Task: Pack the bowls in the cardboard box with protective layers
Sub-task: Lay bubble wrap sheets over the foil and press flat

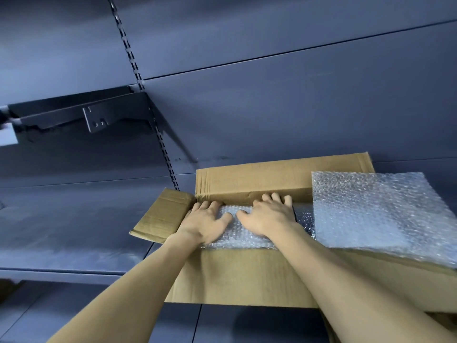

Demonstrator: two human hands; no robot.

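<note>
Fingers of the left hand (207,222) and right hand (268,214) lie spread, gripping nothing, pressing a bubble wrap sheet (243,237) down inside the open cardboard box (237,276) on a gray shelf (74,219), more bubble wrap (380,214) lying across the box's right side.

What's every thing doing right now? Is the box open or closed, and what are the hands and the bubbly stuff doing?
cardboard box: open, flaps folded out, sitting on the shelf.
bubble wrap in the box: lying flat inside, pressed down by both hands.
spare bubble wrap sheet: lying across the box's right side, untouched.
left hand: fingers spread, pressing the wrap.
right hand: fingers spread, pressing the wrap.
</note>
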